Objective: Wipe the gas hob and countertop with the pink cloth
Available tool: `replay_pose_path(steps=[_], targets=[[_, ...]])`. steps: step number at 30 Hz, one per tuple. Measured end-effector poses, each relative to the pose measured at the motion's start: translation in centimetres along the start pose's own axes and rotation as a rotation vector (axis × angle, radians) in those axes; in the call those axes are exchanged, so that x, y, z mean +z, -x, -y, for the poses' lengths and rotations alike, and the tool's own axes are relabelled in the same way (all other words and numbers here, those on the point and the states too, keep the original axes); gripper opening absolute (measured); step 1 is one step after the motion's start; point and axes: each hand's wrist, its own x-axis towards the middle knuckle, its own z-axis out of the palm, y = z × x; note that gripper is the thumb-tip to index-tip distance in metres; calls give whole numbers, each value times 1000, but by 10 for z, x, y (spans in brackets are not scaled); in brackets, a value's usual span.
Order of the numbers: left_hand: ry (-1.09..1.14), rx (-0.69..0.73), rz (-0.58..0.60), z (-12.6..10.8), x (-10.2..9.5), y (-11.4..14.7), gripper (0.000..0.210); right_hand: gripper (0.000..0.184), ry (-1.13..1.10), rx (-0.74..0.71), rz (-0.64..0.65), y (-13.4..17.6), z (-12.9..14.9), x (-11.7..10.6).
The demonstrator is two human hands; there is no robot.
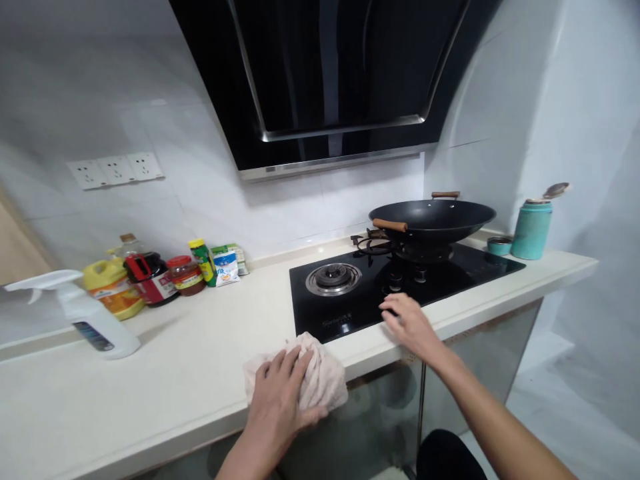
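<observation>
My left hand (pixel 283 390) presses on a crumpled pale pink cloth (pixel 323 377), its fingers spread over it. The cloth lies at the counter's front edge, by the near left corner of the black glass gas cooktop (pixel 365 313), and part of it hangs over the edge. My right hand (pixel 407 323) hovers at the cooktop's front edge, just in front of the control knobs (pixel 395 281). Its fingers are loosely bent and apart, with nothing visible in them. The left burner (pixel 333 277) is bare, with a metal ring around it.
A black wok (pixel 435 223) with wooden handles sits on the right burner. A turquoise canister (pixel 533 229) and small bowl (pixel 499 245) stand right of it. Left on the counter (pixel 200 353) are a white spray bottle (pixel 100 323) and several condiment containers (pixel 186 275). A range hood (pixel 340 80) overhangs the cooktop.
</observation>
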Motion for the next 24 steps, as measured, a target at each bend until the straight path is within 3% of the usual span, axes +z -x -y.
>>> replay_pose_path(steps=[2, 4, 8, 12, 16, 20, 24], targets=[[-58, -41, 29, -15, 3, -6, 84, 25, 126, 33, -89, -8, -28, -8], [-106, -68, 23, -35, 5, -16, 81, 27, 192, 80, -92, -12, -42, -9], [-118, -15, -2, -84, 13, -41, 80, 30, 222, 133, 6, -12, -47, -3], [-85, 85, -57, -130, 28, -69, 85, 39, 133, 126, 19, -12, -54, -4], [-77, 128, -102, -158, 39, -92, 93, 44, 119, 117, 67, -12, -69, -5], [-45, 172, -128, -152, 39, -88, 90, 43, 249, 120, 37, -8, -75, -2], [-19, 126, -172, -104, 34, -48, 92, 40, 346, 126, 58, -4, -72, -3]])
